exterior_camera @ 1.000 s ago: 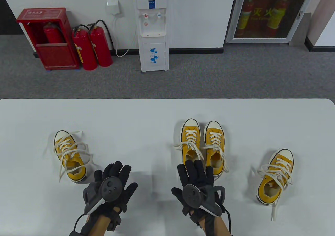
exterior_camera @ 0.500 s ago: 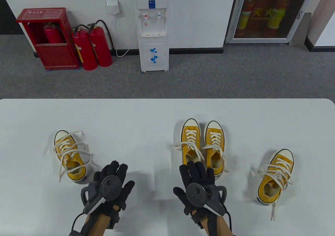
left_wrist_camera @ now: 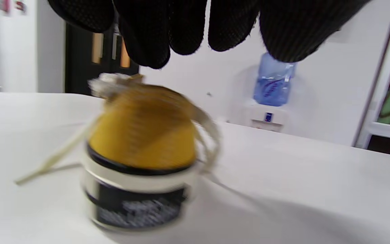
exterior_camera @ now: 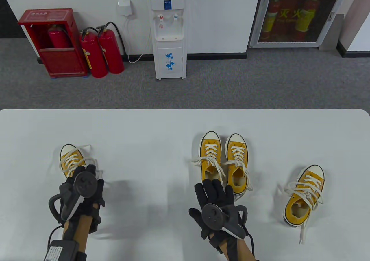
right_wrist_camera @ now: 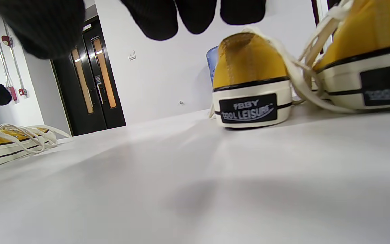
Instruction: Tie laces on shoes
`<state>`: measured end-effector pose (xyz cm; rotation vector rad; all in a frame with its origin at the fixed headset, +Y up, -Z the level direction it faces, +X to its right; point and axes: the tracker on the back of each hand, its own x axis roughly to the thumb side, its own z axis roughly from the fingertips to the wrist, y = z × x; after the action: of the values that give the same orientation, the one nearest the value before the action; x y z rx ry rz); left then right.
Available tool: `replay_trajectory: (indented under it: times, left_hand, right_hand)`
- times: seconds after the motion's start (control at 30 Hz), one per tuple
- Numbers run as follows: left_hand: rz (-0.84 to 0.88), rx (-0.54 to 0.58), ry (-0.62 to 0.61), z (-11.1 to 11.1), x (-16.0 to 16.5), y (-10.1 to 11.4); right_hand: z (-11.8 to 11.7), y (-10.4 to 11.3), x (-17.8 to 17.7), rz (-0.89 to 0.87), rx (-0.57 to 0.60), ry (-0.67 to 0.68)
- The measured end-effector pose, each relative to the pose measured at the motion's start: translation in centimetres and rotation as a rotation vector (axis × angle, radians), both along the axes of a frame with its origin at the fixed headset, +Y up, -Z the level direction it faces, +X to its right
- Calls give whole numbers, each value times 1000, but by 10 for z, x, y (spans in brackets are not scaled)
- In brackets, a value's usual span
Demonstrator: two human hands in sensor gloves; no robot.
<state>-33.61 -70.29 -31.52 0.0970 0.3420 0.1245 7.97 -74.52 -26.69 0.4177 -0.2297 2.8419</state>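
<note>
Your left hand [exterior_camera: 83,185] hovers, fingers relaxed and holding nothing, over the far-left yellow shoe [exterior_camera: 70,159] on the white surface [exterior_camera: 144,133], right hand [exterior_camera: 215,197] equally slack (its laces [exterior_camera: 86,147] sprawl loose, so a hasty grab could snag them and drag it).

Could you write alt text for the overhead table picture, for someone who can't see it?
Four yellow sneakers with loose white laces sit on a white table. A gloved left hand hovers over the leftmost sneaker; the right hand lies open near the middle pair.
</note>
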Motion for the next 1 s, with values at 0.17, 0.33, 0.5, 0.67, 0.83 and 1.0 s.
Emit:
replay_trajectory:
  times: [0.17,0.33,0.5,0.67,0.83,1.0]
  left_hand:
    - [-35,-64,76,-12,-23,2]
    - [-86,-130,107,-24,-32,-4]
    - [-154,-224,134,-32,-34,-12]
    - [-178,-199,150,-40,-37,-15]
    - [-162,-177,148,-46,-42,-21]
    - [-117,-162,134,-49,-51,-22]
  right_hand:
    - [0,0,-1,2,1,1]
    - [0,1,-1,7,0,-1]
    - [0,0,-3,17,-5,6]
    - [0,-1,-4,30,-8,9]
    - [0,-1,-3,27,-13,0]
    - [-1,-1,-2,26,-15,2]
